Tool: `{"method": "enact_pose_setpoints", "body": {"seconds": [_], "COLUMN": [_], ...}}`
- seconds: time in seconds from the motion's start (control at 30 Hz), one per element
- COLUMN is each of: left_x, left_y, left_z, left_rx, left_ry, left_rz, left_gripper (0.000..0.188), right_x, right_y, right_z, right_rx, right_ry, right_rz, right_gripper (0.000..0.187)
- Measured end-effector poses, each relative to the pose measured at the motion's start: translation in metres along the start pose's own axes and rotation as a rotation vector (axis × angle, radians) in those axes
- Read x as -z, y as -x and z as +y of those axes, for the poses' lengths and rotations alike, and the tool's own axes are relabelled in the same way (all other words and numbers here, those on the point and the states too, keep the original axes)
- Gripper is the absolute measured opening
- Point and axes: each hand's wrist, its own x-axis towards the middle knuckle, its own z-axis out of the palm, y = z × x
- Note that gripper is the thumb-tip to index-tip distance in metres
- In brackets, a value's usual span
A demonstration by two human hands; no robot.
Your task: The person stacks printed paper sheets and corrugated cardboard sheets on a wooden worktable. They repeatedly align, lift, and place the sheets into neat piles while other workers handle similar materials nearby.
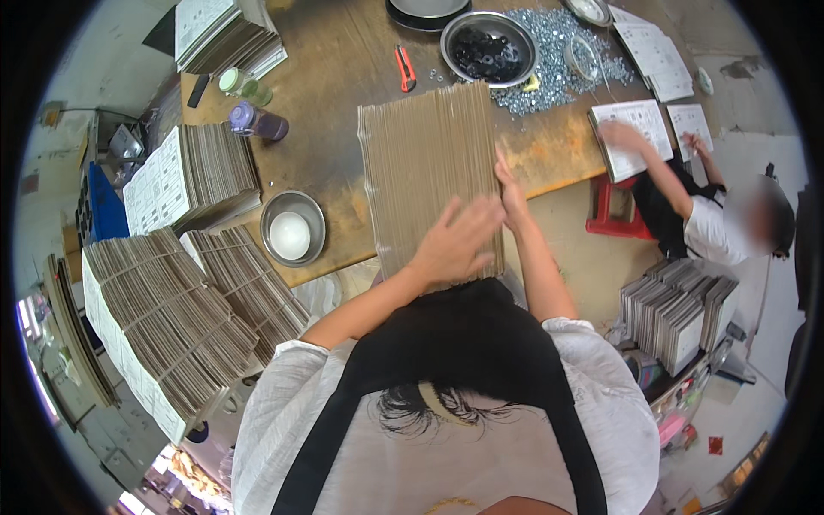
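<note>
Wooden table (343,77) carries a stack of cardboard sheets (425,163). Left hand (459,240) lies flat on it, fingers spread; right hand (512,193) presses its right edge, gripping nothing.

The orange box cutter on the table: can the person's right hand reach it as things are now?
Probably yes. The box cutter lies bare on the table beyond the cardboard stack; the right hand rests at the stack's edge, nothing between.

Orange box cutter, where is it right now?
Head view, upper centre: the orange box cutter lies on the wooden table, just left of the steel bowl of black washers, above the cardboard stack.
</note>
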Motion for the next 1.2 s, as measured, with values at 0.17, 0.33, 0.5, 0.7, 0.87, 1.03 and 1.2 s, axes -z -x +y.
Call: {"method": "enact_pose_setpoints", "body": {"seconds": [0.17,0.33,0.5,0.7,0.87,1.03,1.2], "left_x": [-0.046,-0.022,-0.048,-0.045,-0.038,-0.036,-0.038], "left_y": [0.009,-0.001,-0.012,-0.010,-0.007,-0.006,-0.006], "left_z": [-0.003,0.033,0.019,0.010,0.010,0.008,0.010], "left_rx": [-0.015,0.060,0.024,0.010,0.009,0.018,0.027], "left_ry": [-0.072,-0.022,-0.115,-0.169,-0.142,-0.117,-0.133], "left_rz": [-0.213,-0.144,-0.216,-0.254,-0.229,-0.172,-0.112], "left_gripper": [0.085,0.086,0.086,0.082,0.079,0.072,0.066], "right_x": [0.010,0.007,0.008,0.016,0.026,0.029,0.034], "right_y": [-0.015,-0.007,-0.015,-0.007,0.002,-0.010,-0.010], "right_z": [0.012,0.003,-0.004,0.007,-0.003,-0.011,-0.022], "right_rx": [-0.016,-0.072,-0.114,-0.039,-0.143,0.032,0.030], "right_ry": [-0.206,-0.300,-0.441,-0.395,-0.365,0.064,0.106], "right_rz": [-0.098,-0.165,-0.120,-0.159,-0.075,-0.074,-0.094], "right_gripper": [0.058,0.059,0.055,0.053,0.060,0.062,0.062]}}
